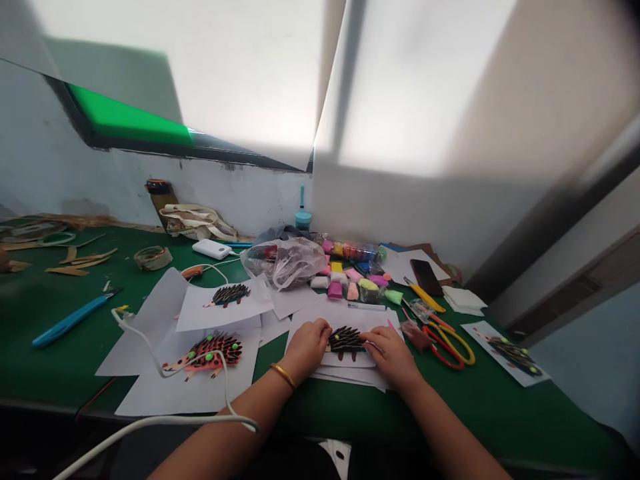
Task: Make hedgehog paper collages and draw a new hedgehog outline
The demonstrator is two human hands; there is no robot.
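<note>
A small hedgehog picture (346, 339) with dark clay spines and one green dot lies on white paper (345, 373) in front of me. My left hand (311, 343) is at the hedgehog's head end, thumb and forefinger pinched together. Whatever may be between those fingertips is too small to make out. Over the tail end lies my right hand (390, 353), its fingers stretched out and touching the picture's edge. Just beyond the hands is a white pen (367, 307). Several small packs of coloured clay (369, 285) are grouped behind it.
To the left lie a larger pink hedgehog picture (215, 357), another hedgehog sheet (225, 303), a white cable (150, 423) and a blue craft knife (75, 321). On the right are scissors (453, 347), a yellow cutter (425, 295), a phone (427, 277) and a hedgehog card (510, 353).
</note>
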